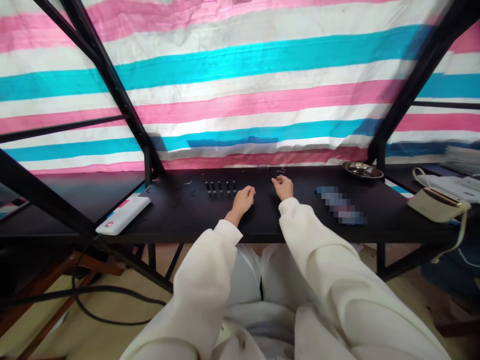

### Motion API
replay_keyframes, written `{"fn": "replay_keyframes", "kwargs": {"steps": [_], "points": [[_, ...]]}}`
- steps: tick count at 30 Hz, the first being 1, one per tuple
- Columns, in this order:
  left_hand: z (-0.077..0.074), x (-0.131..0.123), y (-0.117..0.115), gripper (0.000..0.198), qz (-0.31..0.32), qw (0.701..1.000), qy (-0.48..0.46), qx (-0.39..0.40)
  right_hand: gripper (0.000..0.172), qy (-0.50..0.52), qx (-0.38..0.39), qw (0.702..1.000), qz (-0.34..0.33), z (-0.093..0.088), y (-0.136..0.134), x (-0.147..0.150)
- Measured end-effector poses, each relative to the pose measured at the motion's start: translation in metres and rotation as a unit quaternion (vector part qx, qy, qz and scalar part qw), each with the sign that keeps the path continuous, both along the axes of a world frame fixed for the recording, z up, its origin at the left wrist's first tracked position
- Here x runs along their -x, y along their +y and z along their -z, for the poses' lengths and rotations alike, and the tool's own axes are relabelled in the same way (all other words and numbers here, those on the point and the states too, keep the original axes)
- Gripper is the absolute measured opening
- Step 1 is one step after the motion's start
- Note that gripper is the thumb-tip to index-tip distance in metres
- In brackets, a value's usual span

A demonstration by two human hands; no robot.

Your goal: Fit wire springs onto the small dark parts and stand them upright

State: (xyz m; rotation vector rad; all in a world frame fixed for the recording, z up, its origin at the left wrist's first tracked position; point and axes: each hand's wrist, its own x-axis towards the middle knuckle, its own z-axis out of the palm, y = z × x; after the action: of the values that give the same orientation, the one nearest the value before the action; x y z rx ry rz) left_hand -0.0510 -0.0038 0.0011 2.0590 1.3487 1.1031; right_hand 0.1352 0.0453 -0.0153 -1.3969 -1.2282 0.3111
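Observation:
My left hand [243,202] is over the black table [262,220], its fingers curled together; whatever they may hold is too small to see. Just left of it stand several small black cylinders [220,187] with pale lower ends, in a row. My right hand [283,187] is a little farther right, with thumb and fingertips pinched close to the tabletop. Anything in that pinch is hidden. Thin white curled bits [280,171] lie just beyond the right fingertips. Another row of tiny pale pieces [262,167] lies near the table's back edge.
On the left lies a white oblong device [123,215]. A shiny metal dish [363,170] sits at the back right, with a blurred-out blue item [341,205] nearer me. Farther right is a beige pouch [437,204] with a strap. Black frame posts [148,162] rise beside a striped sheet [262,100].

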Motion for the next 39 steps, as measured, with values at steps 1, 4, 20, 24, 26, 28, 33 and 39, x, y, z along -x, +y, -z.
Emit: {"fn": "replay_keyframes", "kwargs": {"steps": [1, 4, 20, 24, 26, 28, 33, 39], "points": [[0.000, 0.000, 0.000, 0.034, 0.002, 1.000, 0.005, -0.002, 0.016, 0.002, 0.010, 1.000, 0.009, 0.000, 0.008, -0.008], [0.002, 0.001, 0.002, 0.035, 0.008, 1.000, 0.017, -0.012, 0.015, -0.012, 0.055, 0.998, 0.010, 0.001, 0.028, -0.030], [0.005, 0.001, 0.003, 0.036, 0.006, 0.999, 0.035, -0.018, 0.021, -0.188, 0.207, 0.960, -0.013, -0.006, 0.043, -0.045], [0.005, 0.001, 0.003, 0.036, 0.005, 0.999, 0.038, -0.021, 0.018, -0.205, 0.209, 0.956, -0.029, -0.005, 0.045, -0.048], [0.005, 0.001, 0.003, 0.036, 0.002, 0.999, 0.042, -0.019, 0.016, -0.212, 0.218, 0.952, -0.037, -0.006, 0.044, -0.049], [0.004, 0.001, 0.002, 0.036, 0.000, 0.999, 0.045, -0.020, 0.015, -0.218, 0.231, 0.947, -0.042, -0.009, 0.044, -0.049], [0.002, 0.001, 0.001, 0.035, -0.004, 0.998, 0.052, -0.020, 0.011, -0.220, 0.258, 0.940, -0.037, -0.017, 0.039, -0.049], [-0.004, 0.001, -0.004, 0.031, -0.058, 0.995, 0.075, -0.026, 0.025, -0.215, 0.294, 0.931, -0.010, -0.024, 0.024, -0.046]]}}
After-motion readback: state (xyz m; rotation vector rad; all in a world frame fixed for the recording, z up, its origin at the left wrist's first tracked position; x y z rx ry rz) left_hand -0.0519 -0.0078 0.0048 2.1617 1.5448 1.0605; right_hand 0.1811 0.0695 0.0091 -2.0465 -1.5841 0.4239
